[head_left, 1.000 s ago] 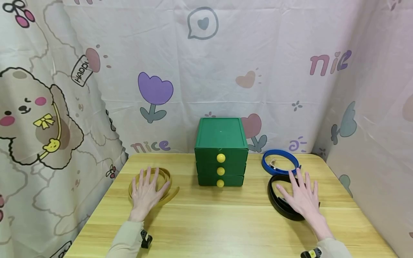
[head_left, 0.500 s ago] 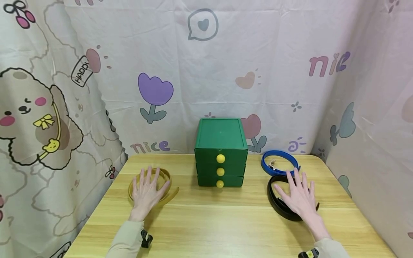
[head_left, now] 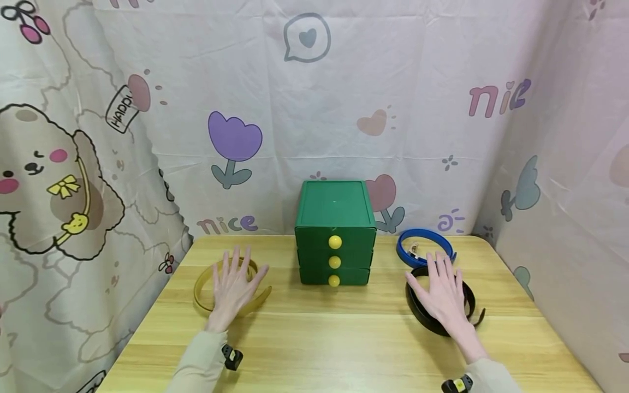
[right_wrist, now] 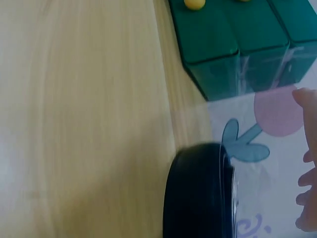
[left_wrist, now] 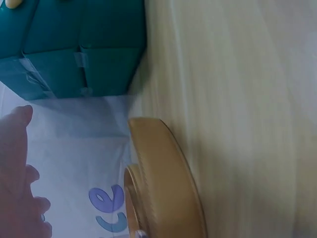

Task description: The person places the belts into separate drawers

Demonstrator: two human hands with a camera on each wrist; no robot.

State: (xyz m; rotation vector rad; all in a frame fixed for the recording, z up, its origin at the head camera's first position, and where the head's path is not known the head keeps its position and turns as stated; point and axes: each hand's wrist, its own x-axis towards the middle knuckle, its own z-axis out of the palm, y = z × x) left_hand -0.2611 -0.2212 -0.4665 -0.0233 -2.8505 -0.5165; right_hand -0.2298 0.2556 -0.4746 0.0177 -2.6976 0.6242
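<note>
My left hand [head_left: 233, 286], fingers spread and straight, hovers over a coiled tan belt [head_left: 200, 295] at the left of the table. In the left wrist view the tan belt [left_wrist: 166, 183] stands on its edge, with the hand apart from it. On the other side, my right hand [head_left: 444, 295] is spread over a coiled black belt [head_left: 426, 319], partly covering it in the head view. The right wrist view shows the black belt [right_wrist: 195, 193] below the fingers. Just behind it lies a coiled blue belt [head_left: 426, 233] with a metal buckle. Neither hand holds anything.
A green box with three drawers [head_left: 336, 204] and yellow knobs stands at the back middle of the wooden table [head_left: 314, 344], between the belts. Patterned curtains [head_left: 314, 98] hang close behind the table and along both sides.
Both hands have shifted inward over the belts, the left one to the right and the right one to the left. More of the black belt's right side shows. The belts and box stay put.
</note>
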